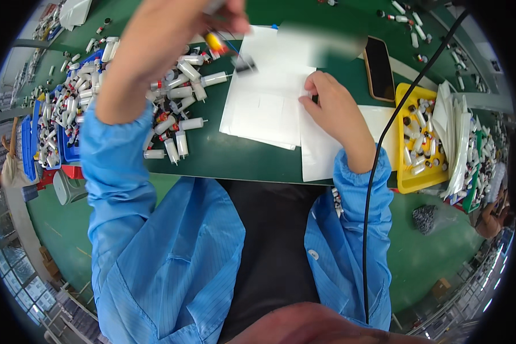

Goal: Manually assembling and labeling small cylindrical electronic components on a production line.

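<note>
My left hand (229,16) is raised over the far side of the table, smeared by motion, its fingers curled. Just below them hangs a blurred small red-and-yellow part (216,43) with thin wires and a dark end piece, seemingly held by that hand. My right hand (335,109) rests on the right edge of a stack of white sheets (261,109), thumb and forefinger bent close together. What lies between those fingertips, if anything, is too small to make out. Left of the sheets is a heap of white cylinders (180,92) with thin tips and some red or black ends.
A phone (379,69) lies beyond my right hand. To the right stands a yellow tray (404,178) of similar cylinders, with white sheets (457,137) beside it. Blue trays (70,153) of cylinders are at the left. A black cable (378,155) crosses over my right forearm.
</note>
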Motion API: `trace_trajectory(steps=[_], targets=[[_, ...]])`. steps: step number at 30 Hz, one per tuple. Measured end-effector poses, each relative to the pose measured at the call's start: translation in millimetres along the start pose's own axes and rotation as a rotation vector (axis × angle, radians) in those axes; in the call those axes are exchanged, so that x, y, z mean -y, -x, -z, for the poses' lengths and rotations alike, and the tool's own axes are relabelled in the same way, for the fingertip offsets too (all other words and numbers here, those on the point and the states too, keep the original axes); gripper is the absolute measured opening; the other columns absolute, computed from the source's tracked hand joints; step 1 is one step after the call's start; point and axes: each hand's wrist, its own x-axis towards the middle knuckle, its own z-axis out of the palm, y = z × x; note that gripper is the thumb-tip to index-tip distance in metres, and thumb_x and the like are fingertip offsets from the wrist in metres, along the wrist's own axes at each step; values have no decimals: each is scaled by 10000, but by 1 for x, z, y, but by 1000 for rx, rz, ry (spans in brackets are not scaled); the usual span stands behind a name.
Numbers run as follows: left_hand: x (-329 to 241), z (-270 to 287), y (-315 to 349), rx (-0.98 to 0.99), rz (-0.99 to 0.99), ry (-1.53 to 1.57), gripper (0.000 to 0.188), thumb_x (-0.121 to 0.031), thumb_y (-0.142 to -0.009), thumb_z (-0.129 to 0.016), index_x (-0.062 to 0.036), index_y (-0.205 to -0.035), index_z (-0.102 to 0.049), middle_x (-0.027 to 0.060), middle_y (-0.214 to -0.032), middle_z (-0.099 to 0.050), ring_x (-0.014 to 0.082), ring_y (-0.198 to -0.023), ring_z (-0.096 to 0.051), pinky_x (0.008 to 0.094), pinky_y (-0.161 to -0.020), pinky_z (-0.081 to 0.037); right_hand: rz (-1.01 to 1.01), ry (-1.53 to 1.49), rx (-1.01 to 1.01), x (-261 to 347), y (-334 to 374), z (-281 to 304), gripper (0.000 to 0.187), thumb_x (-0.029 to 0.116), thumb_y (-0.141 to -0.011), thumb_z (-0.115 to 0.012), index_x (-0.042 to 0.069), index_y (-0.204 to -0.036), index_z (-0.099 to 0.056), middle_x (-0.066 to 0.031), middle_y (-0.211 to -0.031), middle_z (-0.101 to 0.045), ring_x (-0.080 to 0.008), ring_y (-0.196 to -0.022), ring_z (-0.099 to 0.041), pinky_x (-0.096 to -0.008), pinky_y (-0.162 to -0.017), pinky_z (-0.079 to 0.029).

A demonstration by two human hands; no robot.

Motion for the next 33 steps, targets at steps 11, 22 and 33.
trace_trajectory(steps=[11,22,33], targets=[[118,-16,-9,125,381,125,379,-364,-1055,-479,-92,-1309,-552,13,-903,-578,202,-1084,-652,272,-928,-430,63,119,35,6,-2,1,230,112,-823,-703,19,-952,-537,-164,-902,-602,-341,-856,-639,-402,-758,-514],[122,-3,-8,-115,345,15,407,-310,-1027,-531,-89,-1364,-476,27,-974,-568,188,-1103,-625,344,-871,-450,275,266,-123,19,-25,-28,701,170,-775,-767,24,-1393,-469,-215,-1259,-585,-369,-1192,-546,-427,-968,-472],[119,0,-9,-66,147,769,380,-172,-1037,-465,-35,-1392,-452,133,-1328,-569,282,-1298,-518,429,-1024,-466,337,-306,-486,48,-54,-30,636,109,-812,-772,26,-1364,-468,-98,-1004,-677,-211,-897,-659,-326,-810,-527]])
